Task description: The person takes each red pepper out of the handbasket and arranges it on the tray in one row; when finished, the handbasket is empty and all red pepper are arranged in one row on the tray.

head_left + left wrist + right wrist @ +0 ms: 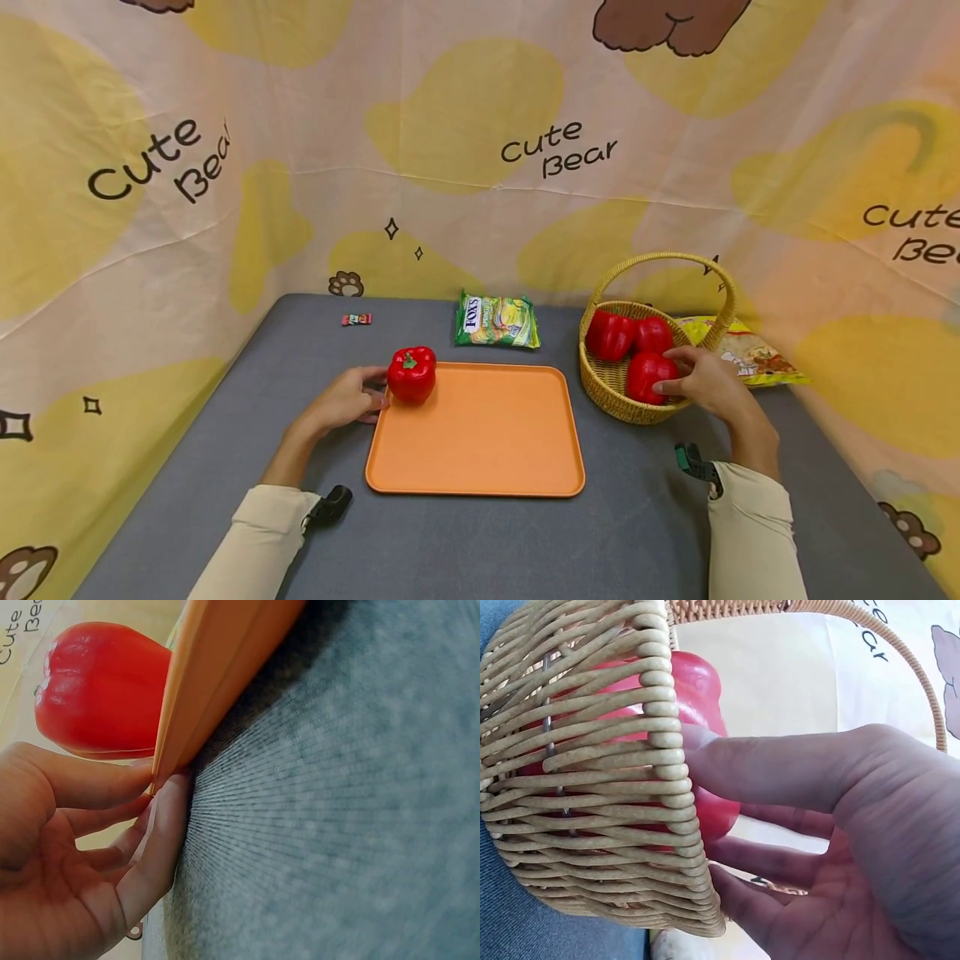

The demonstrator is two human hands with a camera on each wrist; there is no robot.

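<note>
At right of the frame, the right hand (pixel 708 382) is gripping the front red pepper (pixel 643 377) inside the basket (pixel 617 403); the left hand (pixel 347 402), farther from it at centre left, is pinching the orange tray (pixel 480 433) lying between.

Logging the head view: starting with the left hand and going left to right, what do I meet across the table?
Left hand → lone red pepper → green Fox's packet → wicker basket → yellow bag partly behind the basket's handle.
</note>
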